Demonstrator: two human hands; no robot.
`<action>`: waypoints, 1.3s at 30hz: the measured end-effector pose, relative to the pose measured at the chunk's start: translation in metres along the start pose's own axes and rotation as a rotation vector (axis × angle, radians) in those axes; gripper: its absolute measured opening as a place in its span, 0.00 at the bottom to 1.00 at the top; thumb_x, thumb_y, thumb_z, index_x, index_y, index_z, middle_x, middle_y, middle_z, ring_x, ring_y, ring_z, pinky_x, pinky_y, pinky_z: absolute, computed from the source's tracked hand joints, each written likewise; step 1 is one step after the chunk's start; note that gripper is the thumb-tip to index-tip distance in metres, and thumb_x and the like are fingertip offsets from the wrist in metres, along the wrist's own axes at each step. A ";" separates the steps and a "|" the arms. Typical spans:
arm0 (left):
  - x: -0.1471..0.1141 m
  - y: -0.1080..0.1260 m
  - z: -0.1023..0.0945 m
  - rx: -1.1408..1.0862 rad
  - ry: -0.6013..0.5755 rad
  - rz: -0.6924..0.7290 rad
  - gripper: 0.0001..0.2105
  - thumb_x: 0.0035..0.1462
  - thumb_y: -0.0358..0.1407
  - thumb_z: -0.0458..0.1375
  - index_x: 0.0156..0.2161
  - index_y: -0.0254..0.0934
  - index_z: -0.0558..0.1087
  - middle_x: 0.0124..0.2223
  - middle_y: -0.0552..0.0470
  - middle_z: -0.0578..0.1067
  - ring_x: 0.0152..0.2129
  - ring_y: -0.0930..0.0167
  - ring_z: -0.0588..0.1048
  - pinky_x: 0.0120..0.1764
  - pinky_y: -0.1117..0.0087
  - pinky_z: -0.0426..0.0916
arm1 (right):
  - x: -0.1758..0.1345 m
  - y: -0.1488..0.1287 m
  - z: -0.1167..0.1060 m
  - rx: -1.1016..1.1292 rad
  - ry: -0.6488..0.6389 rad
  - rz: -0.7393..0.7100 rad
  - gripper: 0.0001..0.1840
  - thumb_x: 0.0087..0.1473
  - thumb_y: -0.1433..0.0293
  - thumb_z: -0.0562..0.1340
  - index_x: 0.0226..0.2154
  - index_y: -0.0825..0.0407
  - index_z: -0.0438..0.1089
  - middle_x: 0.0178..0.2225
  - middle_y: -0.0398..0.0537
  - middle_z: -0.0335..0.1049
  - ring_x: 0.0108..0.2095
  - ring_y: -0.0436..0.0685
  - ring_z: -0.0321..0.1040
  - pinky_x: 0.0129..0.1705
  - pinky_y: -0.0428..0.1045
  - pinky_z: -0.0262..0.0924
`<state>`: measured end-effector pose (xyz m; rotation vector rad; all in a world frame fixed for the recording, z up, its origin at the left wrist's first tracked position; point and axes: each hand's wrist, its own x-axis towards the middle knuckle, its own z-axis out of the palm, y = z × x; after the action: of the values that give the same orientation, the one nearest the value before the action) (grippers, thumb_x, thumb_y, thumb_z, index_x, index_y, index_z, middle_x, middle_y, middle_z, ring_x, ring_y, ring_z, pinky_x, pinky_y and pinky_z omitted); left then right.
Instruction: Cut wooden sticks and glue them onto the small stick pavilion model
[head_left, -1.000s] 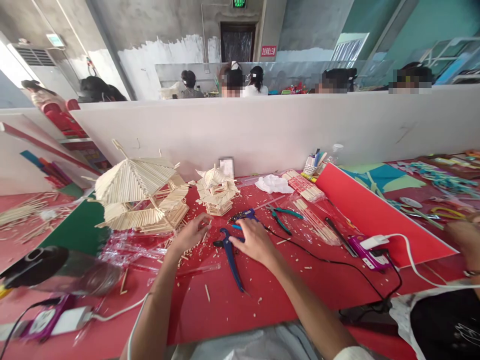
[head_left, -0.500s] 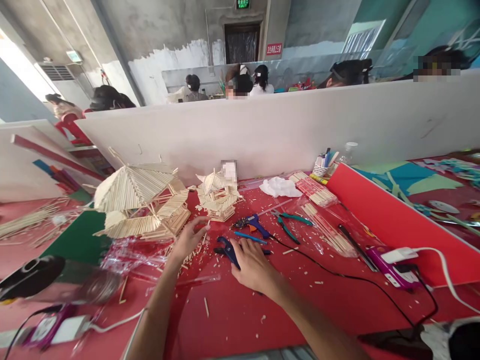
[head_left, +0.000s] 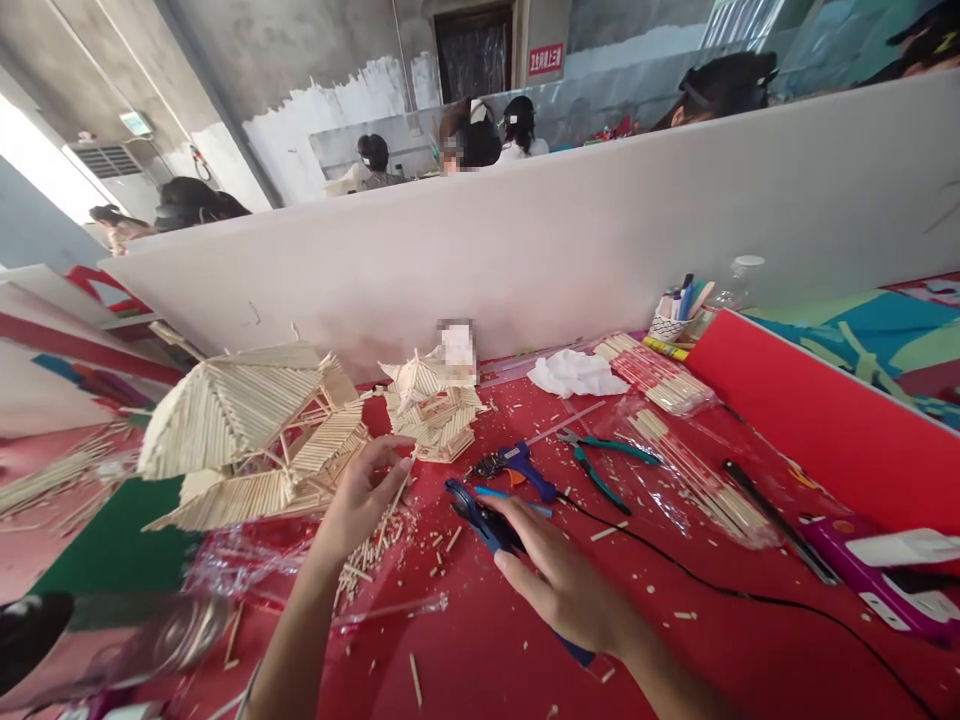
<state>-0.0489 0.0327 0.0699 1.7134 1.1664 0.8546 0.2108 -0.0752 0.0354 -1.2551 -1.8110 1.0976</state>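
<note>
My right hand (head_left: 559, 575) is wrapped round a dark blue hand cutter (head_left: 480, 520); its head points away to the left and a handle end shows below my palm. My left hand (head_left: 367, 495) is held above the offcuts, thumb and forefinger drawn together; whatever lies between them is too small to make out. Just beyond it stands a small pavilion model (head_left: 435, 415) made of wooden sticks. To its left is a larger stick pavilion (head_left: 232, 400) with a wide ribbed roof. Short stick offcuts (head_left: 367, 560) are scattered beneath and beside my left hand.
A blue glue gun (head_left: 525, 470), green-handled pliers (head_left: 615, 450) and a blue pen (head_left: 517, 497) lie past my right hand. Bundled sticks (head_left: 705, 480), crumpled tissue (head_left: 574, 373) and a purple power strip (head_left: 862, 570) are on the right. A white partition (head_left: 562, 250) runs behind; people sit beyond it.
The view has tilted down and nearer the table. My right hand has turned the cutter, so its head points further away from me. My left hand stays near the small pavilion.
</note>
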 end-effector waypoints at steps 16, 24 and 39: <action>0.019 0.009 0.008 0.110 -0.029 -0.048 0.18 0.62 0.49 0.60 0.46 0.36 0.75 0.24 0.58 0.69 0.16 0.76 0.67 0.20 0.76 0.61 | 0.001 0.010 -0.006 0.215 -0.022 0.083 0.29 0.68 0.60 0.54 0.68 0.40 0.57 0.69 0.51 0.59 0.69 0.65 0.54 0.69 0.68 0.52; 0.021 0.004 0.011 0.065 -0.044 -0.089 0.17 0.62 0.48 0.60 0.47 0.36 0.75 0.24 0.58 0.70 0.16 0.77 0.65 0.20 0.76 0.59 | 0.000 0.010 -0.007 0.248 0.022 0.073 0.28 0.68 0.58 0.55 0.68 0.41 0.59 0.68 0.52 0.61 0.69 0.66 0.56 0.69 0.66 0.53; 0.021 0.008 0.014 0.056 -0.052 -0.100 0.20 0.62 0.50 0.60 0.47 0.34 0.74 0.25 0.59 0.67 0.17 0.78 0.59 0.21 0.76 0.54 | 0.000 0.004 -0.011 0.241 0.013 0.067 0.28 0.68 0.60 0.54 0.68 0.42 0.59 0.68 0.53 0.61 0.68 0.66 0.56 0.68 0.66 0.53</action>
<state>-0.0266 0.0467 0.0735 1.6969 1.2409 0.7187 0.2216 -0.0718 0.0361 -1.1827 -1.5822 1.2985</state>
